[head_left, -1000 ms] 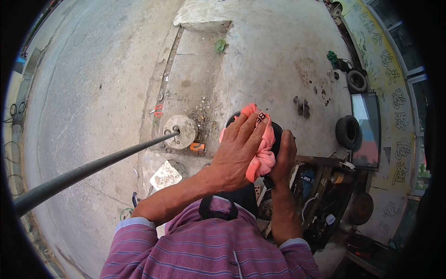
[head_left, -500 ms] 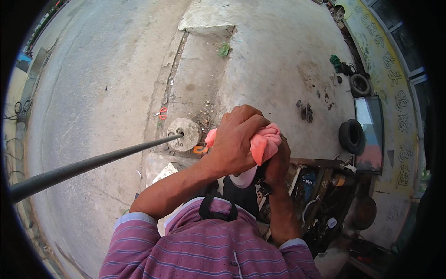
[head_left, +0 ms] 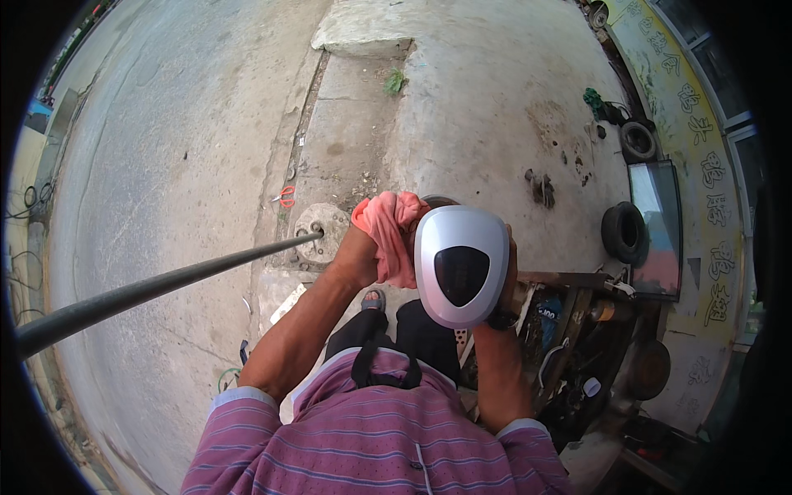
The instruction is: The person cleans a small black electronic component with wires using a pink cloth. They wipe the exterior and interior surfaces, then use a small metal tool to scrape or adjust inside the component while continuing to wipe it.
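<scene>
My left hand (head_left: 356, 254) is closed on a crumpled pink cloth (head_left: 388, 227), which hides most of its fingers. The cloth is next to the left side of a smooth silver housing (head_left: 429, 293). This rounded shell has a black panel (head_left: 462, 275) shaped like a rounded triangle, and its exact kind is unclear. My right hand (head_left: 512, 268) grips the housing from its right side, with most of the fingers hidden behind it. A dark round rim (head_left: 441, 200) shows at the housing's far end.
A grey pole (head_left: 165, 285) slants in from the left to a round concrete base (head_left: 326, 224). Orange-handled scissors (head_left: 286, 196) lie on the ground beyond it. On the right are a tyre (head_left: 624, 233), a leaning glass pane (head_left: 657, 186) and a cluttered bench (head_left: 569, 309).
The housing has turned so its silver face with the black panel shows. My left hand has moved left with the cloth, off the top of the housing.
</scene>
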{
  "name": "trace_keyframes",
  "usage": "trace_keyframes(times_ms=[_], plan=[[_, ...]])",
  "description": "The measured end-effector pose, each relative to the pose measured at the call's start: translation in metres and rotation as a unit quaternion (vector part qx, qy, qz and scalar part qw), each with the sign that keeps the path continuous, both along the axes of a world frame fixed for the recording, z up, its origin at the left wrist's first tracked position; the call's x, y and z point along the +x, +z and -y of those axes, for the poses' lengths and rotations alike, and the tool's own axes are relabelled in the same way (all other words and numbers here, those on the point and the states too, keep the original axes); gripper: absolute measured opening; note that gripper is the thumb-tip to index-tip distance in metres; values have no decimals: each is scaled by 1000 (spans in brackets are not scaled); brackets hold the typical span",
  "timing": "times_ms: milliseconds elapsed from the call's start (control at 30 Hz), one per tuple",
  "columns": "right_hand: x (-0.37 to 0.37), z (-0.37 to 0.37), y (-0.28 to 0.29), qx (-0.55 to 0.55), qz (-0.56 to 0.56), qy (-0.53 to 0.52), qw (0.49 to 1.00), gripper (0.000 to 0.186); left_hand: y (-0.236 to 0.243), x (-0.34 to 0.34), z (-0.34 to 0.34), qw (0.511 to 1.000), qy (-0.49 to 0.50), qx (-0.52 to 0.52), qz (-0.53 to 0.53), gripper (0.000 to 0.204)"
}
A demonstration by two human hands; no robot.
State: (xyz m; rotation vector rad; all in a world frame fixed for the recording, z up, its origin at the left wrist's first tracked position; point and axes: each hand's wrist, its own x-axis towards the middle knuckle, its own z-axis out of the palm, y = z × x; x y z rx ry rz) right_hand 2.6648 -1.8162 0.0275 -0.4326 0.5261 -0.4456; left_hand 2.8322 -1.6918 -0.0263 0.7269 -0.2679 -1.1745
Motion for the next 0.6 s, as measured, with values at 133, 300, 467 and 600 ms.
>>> trace_keyframes(times_ms=[133, 300, 467, 600], plan=[[12, -11, -2, 23, 26, -72, 997, 59, 43, -25, 13, 986, 116, 48, -109, 32], [33, 1, -5, -10, 116, -113, 987, 48, 59, -51, -10, 934, 112, 155, 303, 49], [47, 15, -6, -43, 152, -167, 973, 40, 54, -78, -22, 794, 176, 151, 562, 59], [46, 33, 4, 89, 74, -236, 965, 38, 76, -108, -44, 984, -3, 44, 174, 71]])
